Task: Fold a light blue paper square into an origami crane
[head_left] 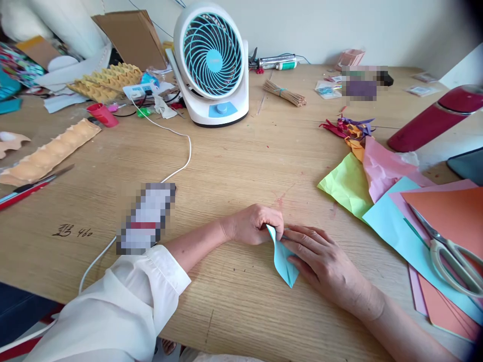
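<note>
A small piece of folded light blue paper point(284, 264) stands tilted on the wooden table between my two hands, its lower corner pointing toward me. My left hand point(256, 223) is closed, with its curled fingers pinching the paper's upper end. From the right, my right hand point(319, 256) lies against the paper with its fingers stretched out together, the fingertips meeting the paper's upper edge near the left hand. Part of the paper is hidden under those right fingers.
At right, scissors point(445, 251) lie on coloured paper sheets point(396, 213), near a red bottle point(433, 120). A white fan point(211, 65) stands at the back. Left are a phone point(145, 218) with a white cable point(188, 151) and an egg-carton strip point(53, 151).
</note>
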Tool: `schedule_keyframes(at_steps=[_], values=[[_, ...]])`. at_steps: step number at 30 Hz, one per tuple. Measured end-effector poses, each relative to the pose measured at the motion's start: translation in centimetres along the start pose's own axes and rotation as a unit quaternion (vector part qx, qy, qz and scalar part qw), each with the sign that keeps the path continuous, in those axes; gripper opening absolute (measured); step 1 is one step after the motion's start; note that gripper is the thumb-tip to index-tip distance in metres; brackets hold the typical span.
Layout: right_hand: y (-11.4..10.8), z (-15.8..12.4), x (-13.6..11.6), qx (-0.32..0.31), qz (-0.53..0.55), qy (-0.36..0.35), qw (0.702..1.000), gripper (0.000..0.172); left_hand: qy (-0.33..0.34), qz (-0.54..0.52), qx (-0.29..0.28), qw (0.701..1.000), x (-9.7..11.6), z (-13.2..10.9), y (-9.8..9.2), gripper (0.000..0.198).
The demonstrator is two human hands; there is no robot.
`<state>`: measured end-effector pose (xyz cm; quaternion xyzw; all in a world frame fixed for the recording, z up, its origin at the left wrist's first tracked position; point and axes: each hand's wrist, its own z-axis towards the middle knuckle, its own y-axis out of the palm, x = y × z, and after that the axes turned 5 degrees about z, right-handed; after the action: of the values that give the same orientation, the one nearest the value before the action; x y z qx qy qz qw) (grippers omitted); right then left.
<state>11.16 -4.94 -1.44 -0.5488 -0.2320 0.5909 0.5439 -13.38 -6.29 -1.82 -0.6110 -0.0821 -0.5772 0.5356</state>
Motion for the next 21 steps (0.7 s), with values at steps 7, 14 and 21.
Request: schedule_keyframes(at_steps=[7, 14, 21], values=[[-0.11, -0.10, -0.01, -0.002, 0.006, 0.000, 1.000, 0.033, 0.020, -0.006, 0.005, 1.000, -0.21, 0.19, -0.03, 0.016], [0.15, -0.31, 0.24, 0.002, 0.004, -0.011, 1.000, 0.031, 0.010, -0.004, 0.005, 1.000, -0.01, 0.11, 0.02, 0.017], [0.33, -0.43, 0.26, 0.004, 0.005, -0.001, 1.000, 0.030, 0.001, 0.010, 0.003, 1.000, 0.16, 0.19, -0.05, 0.018]])
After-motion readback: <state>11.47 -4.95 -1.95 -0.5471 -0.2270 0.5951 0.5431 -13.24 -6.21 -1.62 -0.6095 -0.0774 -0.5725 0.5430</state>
